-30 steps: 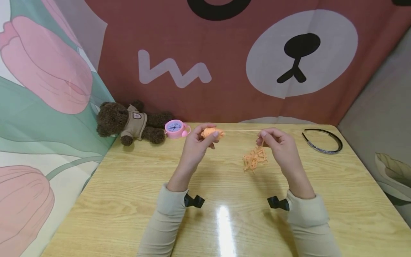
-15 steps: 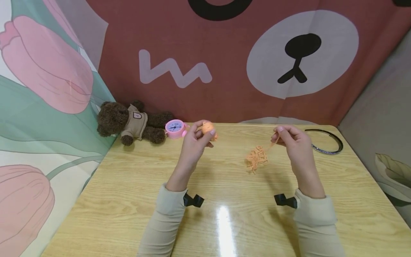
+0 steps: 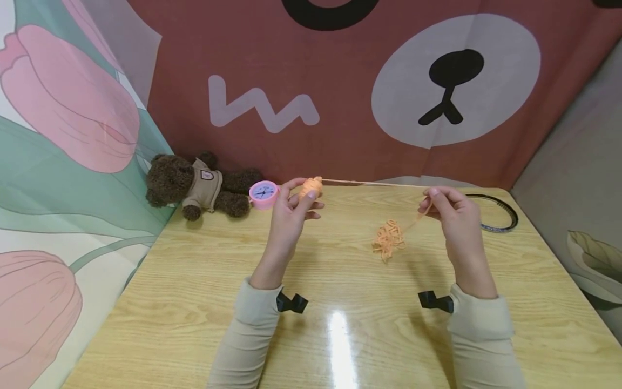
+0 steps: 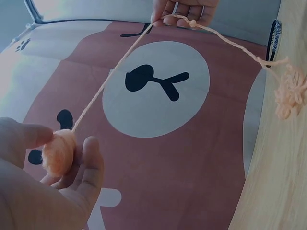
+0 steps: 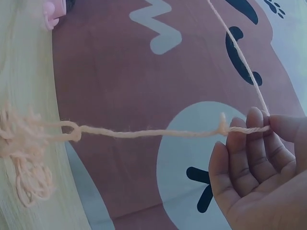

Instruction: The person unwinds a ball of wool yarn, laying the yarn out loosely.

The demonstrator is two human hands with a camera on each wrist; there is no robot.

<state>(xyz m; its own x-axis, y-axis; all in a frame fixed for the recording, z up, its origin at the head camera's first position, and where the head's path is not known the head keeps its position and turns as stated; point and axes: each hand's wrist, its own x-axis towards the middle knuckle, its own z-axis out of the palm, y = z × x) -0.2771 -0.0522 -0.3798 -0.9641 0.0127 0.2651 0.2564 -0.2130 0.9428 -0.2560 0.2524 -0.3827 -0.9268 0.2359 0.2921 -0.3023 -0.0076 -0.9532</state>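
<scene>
My left hand [image 3: 286,216] holds a small wound ball of orange yarn [image 3: 311,188] between thumb and fingers, above the table. A strand [image 3: 374,183] stretches nearly straight from the ball across to my right hand [image 3: 454,216], whose thumb and index finger pinch it. From that pinch the yarn slants down to a loose tangled heap of the same yarn [image 3: 389,237]. In the right wrist view a small knot [image 5: 223,127] shows on the strand close to the fingers, and a loop [image 5: 72,131] where it meets the heap.
A brown teddy bear [image 3: 204,186] lies at the table's back left, with a pink alarm clock [image 3: 264,194] by its feet. A black headband [image 3: 505,216] lies at the back right, partly behind my right hand. A printed cloth [image 3: 340,146] hangs behind the wooden table [image 3: 359,324].
My right hand has moved right, away from the left, and the strand between them is longer. My left hand has turned the ball and shifted slightly left. The heap has shifted a little.
</scene>
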